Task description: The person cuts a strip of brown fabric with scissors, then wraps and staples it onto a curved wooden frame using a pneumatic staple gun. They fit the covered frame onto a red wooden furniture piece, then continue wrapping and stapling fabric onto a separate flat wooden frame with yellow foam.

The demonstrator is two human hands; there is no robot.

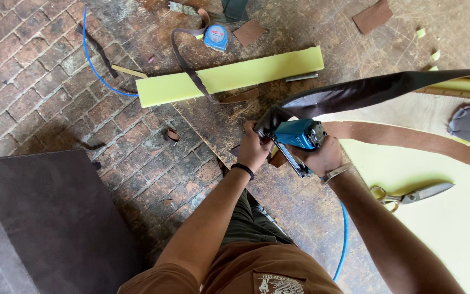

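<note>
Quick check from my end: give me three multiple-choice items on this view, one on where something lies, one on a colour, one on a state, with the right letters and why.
1. Where do the metal scissors with yellowish handles lie?
A. on the pale yellow foam sheet at the right
B. on the brick floor at the left
C. on the dark panel

2. What colour is the body of the pneumatic stapler?
A. red
B. blue
C. green

3. What is the right hand doing?
A. resting open on the floor
B. holding the scissors
C. gripping the stapler

Answers:
1 A, the scissors rest on the foam, right of the forearm.
2 B, the tool body is plainly blue.
3 C, its fingers are closed round the stapler, while the left hand pinches the dark brown leather-like strip beside the tool's nose.
</note>
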